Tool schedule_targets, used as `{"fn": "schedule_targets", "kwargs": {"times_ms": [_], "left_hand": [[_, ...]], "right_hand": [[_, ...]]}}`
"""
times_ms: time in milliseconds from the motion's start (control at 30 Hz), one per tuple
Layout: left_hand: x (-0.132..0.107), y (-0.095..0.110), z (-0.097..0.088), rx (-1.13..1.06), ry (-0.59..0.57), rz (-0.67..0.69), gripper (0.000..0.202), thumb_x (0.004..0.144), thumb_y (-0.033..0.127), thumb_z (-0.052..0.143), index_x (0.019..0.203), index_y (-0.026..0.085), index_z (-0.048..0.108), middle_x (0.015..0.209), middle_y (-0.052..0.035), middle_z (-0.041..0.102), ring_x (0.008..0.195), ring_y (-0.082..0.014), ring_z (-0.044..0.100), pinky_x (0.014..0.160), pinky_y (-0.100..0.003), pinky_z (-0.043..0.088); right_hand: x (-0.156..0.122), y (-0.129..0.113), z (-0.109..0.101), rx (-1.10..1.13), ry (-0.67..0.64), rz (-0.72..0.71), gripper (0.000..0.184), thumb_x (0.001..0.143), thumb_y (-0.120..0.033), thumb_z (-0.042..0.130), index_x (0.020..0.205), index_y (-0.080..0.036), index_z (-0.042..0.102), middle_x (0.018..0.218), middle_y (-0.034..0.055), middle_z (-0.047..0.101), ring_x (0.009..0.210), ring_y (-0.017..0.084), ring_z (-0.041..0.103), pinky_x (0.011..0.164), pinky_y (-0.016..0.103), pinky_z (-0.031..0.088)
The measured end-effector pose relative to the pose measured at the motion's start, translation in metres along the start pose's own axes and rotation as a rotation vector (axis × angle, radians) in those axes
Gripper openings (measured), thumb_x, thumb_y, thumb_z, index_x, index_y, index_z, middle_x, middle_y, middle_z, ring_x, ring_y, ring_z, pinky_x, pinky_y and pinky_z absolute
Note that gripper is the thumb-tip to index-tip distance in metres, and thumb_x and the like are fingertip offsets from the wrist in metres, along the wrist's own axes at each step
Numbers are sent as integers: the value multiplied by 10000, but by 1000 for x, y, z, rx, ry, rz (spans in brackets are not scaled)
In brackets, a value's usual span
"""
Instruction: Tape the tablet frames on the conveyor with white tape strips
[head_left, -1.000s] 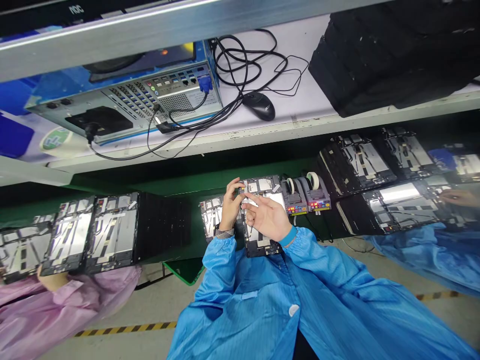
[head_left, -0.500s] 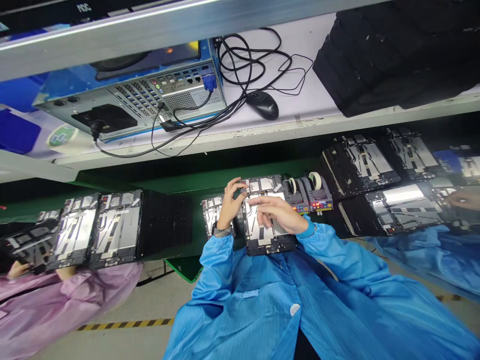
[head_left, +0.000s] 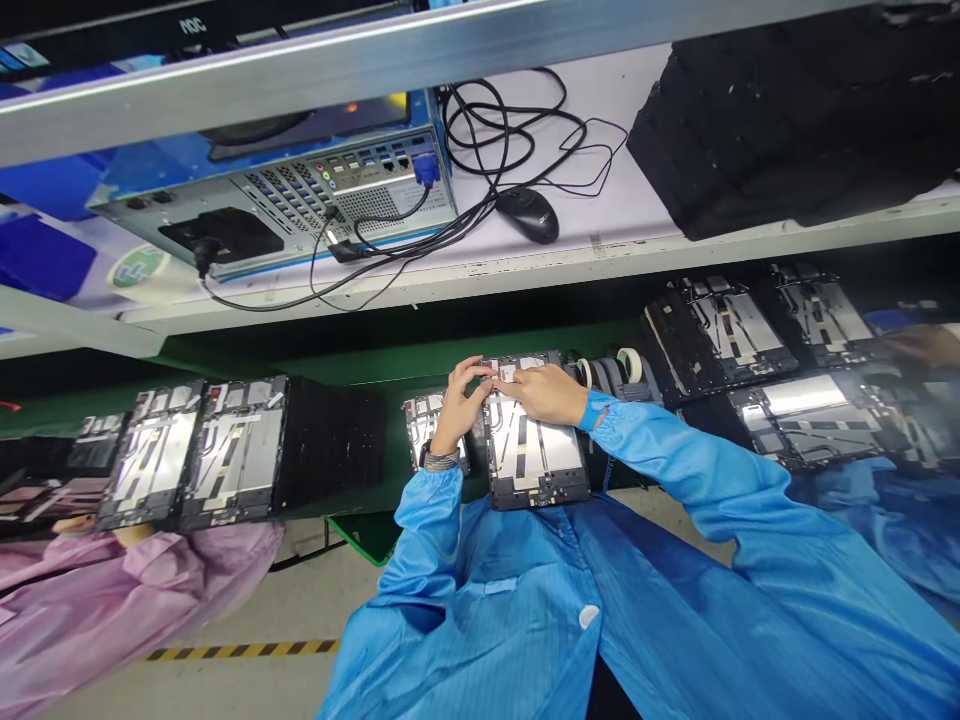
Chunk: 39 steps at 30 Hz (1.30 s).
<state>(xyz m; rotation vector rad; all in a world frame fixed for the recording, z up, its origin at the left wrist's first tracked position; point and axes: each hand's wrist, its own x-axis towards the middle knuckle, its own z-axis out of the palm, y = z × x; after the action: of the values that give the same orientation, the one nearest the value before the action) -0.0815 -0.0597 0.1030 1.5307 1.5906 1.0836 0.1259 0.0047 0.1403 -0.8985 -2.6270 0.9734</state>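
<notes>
Opened device (head_left: 538, 455): likely light, stiff, fragile inside; hold by edges.
Left hand (head_left: 455, 408): half-curled at its upper-left corner.
Right hand (head_left: 553, 394): fingers bunched alongside.
Grips: cannot tell.

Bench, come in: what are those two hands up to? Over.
Left hand and right hand close together, near upper-left corner of opened device. Right hand hides part of it.

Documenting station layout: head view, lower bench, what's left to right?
Silver-faced rectangular panel row, bare left hand, silver-faced rectangular center panel, rightmost white ring-shaped tape roll, black-edged silver panel stack.
</notes>
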Motion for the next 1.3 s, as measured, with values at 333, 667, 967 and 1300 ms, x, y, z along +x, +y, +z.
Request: {"fn": "schedule_targets", "kwargs": {"times_ms": [333, 667, 967, 1300], "left_hand": [[5, 5, 4, -73, 1, -28, 202, 895, 325, 694, 1085, 261, 718, 1417, -91, 584, 1395, -286, 513, 1183, -479, 375], [-112, 11, 38, -173, 68, -390, 678, 1003, 545, 540, 1618, 358, 323, 1718, -3, 283, 1606, -236, 213, 1335, -418, 169], [-154, 38, -17, -425, 391, -359, 643, 986, 439, 605, 1591, 379, 399, 1648, 34, 425, 1539, -266, 378, 1303, -443, 291], [-147, -141, -68, -417, 717, -785, 624, 836, 215, 734, 1441, 243, 586, 1332, -64, 707, 1313, -252, 631, 1142, -467, 482]], "right_hand": [[-92, 3, -14, 398, 675, 236, 348, 1038, -374, 494, 1243, -252, 749, 965, 69, 655, 842, 217, 591, 821, 383, 484], [-171, -8, 81, 526, 536, 345, 621, 977, -448, 634, 1563, -303, 489, 1592, 93, 458, 1485, 307, 396, 1262, 553, 269], [-135, -63, 23, 527, 401, 85, 648, 922, -430, 709, 1537, -350, 522, 1631, 56, 431, 1550, 359, 278, 1260, 634, 206], [-228, 125, 121, 834, 1122, 1117, 338, 755, -495, 673, 845, -172, 718, 763, 84, 717, 703, 210, 652, 652, 338, 512]]}}
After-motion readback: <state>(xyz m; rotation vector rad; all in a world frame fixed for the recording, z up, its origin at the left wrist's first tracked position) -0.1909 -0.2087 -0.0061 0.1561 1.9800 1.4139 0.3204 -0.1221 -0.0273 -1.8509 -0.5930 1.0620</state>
